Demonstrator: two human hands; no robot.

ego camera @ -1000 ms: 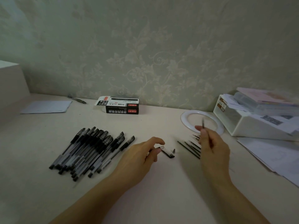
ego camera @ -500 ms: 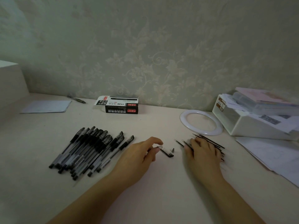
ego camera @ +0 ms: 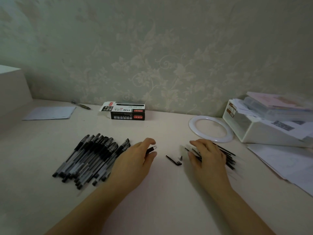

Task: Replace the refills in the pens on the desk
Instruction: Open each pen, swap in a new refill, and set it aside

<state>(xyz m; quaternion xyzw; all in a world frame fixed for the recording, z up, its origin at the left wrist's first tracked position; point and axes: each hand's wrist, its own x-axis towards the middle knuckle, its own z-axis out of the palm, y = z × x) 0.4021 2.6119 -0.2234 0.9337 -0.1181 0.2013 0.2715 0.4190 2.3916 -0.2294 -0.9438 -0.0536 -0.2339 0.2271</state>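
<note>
With the left hand (ego camera: 133,160) pinching an open pen barrel (ego camera: 151,149) and the right hand (ego camera: 207,156) spread flat over the loose refills (ego camera: 227,157), a careless sweep could roll refills toward the bench's right edge.

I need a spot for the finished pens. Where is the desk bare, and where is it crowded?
Bare desk lies near you between both forearms, and between the pen pile and the pen box. Crowded: the refills under the right hand, the loose cap and tip at centre, and the papers on the right.
</note>
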